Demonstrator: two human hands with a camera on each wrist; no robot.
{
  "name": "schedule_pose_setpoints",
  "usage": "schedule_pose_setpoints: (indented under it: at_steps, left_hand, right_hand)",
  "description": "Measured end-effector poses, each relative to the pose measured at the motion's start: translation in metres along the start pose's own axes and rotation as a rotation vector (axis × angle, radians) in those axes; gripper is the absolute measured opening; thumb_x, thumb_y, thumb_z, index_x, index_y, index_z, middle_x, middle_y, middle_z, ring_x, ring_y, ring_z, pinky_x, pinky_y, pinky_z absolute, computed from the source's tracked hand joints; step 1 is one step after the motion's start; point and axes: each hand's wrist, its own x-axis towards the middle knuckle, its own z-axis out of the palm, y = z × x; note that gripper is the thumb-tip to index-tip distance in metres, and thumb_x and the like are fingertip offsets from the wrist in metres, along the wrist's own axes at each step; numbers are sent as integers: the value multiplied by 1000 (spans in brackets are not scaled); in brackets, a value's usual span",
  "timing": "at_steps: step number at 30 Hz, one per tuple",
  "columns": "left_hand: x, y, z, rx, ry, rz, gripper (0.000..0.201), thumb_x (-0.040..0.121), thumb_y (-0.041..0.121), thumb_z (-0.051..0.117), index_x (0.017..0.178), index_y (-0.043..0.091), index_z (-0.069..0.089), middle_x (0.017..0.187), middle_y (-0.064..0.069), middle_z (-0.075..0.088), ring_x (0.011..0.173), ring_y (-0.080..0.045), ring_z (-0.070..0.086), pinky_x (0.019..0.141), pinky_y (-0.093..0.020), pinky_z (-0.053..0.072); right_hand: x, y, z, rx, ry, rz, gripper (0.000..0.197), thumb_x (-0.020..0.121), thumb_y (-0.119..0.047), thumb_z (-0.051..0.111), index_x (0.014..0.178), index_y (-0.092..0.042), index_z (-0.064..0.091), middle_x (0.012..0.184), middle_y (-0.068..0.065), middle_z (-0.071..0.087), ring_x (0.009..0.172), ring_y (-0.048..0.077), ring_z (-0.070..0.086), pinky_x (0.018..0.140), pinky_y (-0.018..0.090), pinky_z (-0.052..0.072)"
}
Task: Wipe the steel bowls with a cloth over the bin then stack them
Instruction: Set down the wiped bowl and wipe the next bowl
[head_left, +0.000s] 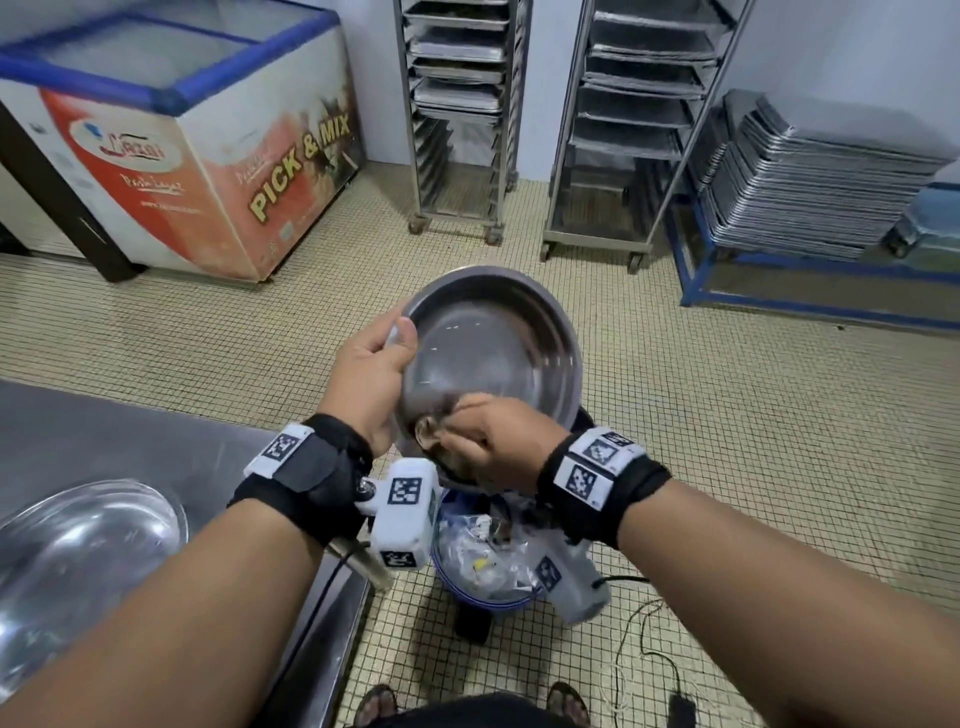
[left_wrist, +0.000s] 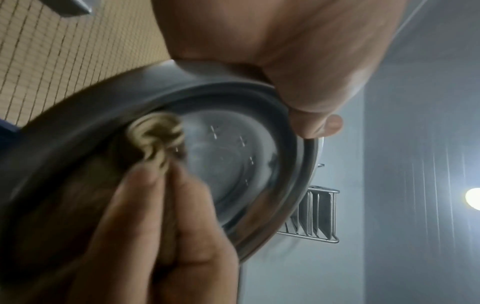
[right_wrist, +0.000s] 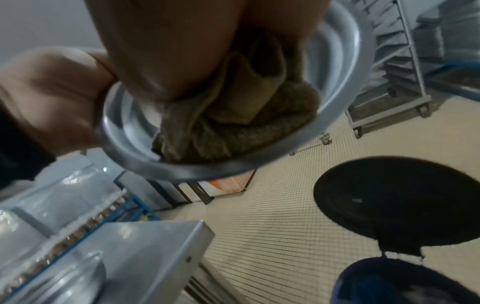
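Your right hand (head_left: 485, 441) is bunching the cloth (right_wrist: 233, 115) against the steel bowl's (head_left: 493, 358) near inner wall; your left hand (head_left: 371, 371) is gripping its left rim, tilted over the bin (head_left: 483, 571).

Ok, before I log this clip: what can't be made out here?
- Left hand fingers behind the steel bowl: hidden in every view.
- Whether the bowl is clean: blurred in the left wrist view, cloth covers it in the right wrist view.
- Bin contents: masked by wrist cameras in the head view.
- Second bowl: cut off by the left edge, head view.
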Motion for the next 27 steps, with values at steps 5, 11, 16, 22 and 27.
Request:
schedule_pose_setpoints:
  at_steps: [5, 11, 16, 22, 27]
  left_hand:
    - [-8, -5, 0, 81, -22, 70, 24, 106, 12, 51, 118, 19, 71, 100, -2, 76, 90, -18, 73, 69, -31, 60]
    - [-13, -5, -2, 155, -36, 55, 13, 107, 16, 49, 96, 19, 55, 79, -1, 70, 62, -19, 68, 50, -32, 57]
    - [-19, 8, 5, 135, -57, 106, 12, 105, 10, 52, 95, 15, 56, 75, -3, 69, 57, -13, 66, 49, -28, 54]
    - [-7, 10, -7, 123, 163, 186, 18, 102, 8, 58, 85, 16, 59, 72, 0, 63, 55, -8, 61, 52, -23, 52]
    - [-9, -2, 0, 175, 220, 255, 24, 98, 3, 63, 80, 18, 64, 65, 10, 63, 58, -3, 58, 58, -22, 53]
  right_hand:
    - [-20, 15, -19, -258, -204, 232, 31, 96, -34, 48, 80, -16, 68, 92, 2, 64, 76, 23, 64, 72, 41, 59]
    - [-14, 5, -65, -505, 70, 32, 30, 104, -41, 46, 122, -26, 64, 124, -4, 52, 92, 13, 57, 71, 27, 56]
    - [3, 13, -69, -526, 246, -73, 27, 97, -31, 62, 123, -25, 66, 132, 3, 52, 97, 28, 57, 62, 38, 51]
    - [-10, 14, -30, -212, 344, 292, 29, 104, -37, 45, 110, -17, 65, 101, 0, 59, 74, 18, 56, 64, 28, 44]
    - [-9, -21, 14, 347, 217, 332, 28, 102, -33, 51, 106, -21, 76, 90, -2, 78, 82, 14, 73, 80, 33, 60]
